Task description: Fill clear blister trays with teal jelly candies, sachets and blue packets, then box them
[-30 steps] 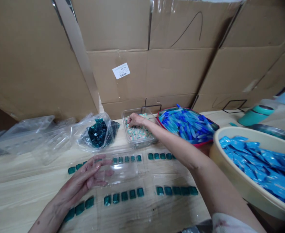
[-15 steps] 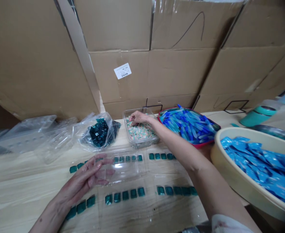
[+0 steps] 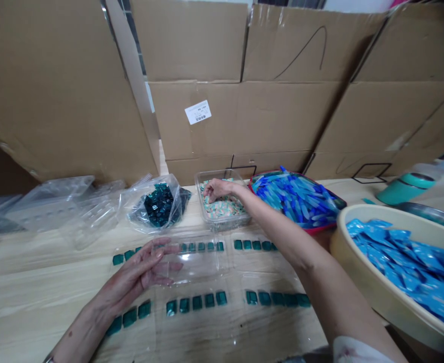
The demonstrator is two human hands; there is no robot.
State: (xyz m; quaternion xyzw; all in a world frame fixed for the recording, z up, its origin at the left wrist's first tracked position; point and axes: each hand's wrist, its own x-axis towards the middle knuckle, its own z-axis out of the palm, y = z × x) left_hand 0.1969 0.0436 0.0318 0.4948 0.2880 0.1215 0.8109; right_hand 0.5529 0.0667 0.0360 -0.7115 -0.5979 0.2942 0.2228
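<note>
The left hand [image 3: 134, 269] lies open, fingers spread across a clear plastic tray [image 3: 202, 264] at lower centre, not clenched. Rows of teal pods [image 3: 197, 302] sit beneath and beside the tray on the pale wood counter [image 3: 36, 302]. The right hand [image 3: 217, 190] reaches into a clear tub [image 3: 224, 221] of pastel pods [image 3: 227, 207] at mid-frame, its fingers curled among them; whether it grasps any, I cannot tell. To the right lie a red-rimmed tray of blue sachets [image 3: 297, 201] and a cream basin [image 3: 342, 252] of more. A plastic bag of dark teal pods [image 3: 160, 205] sits left of the tub, against cardboard boxes [image 3: 244, 116].
</note>
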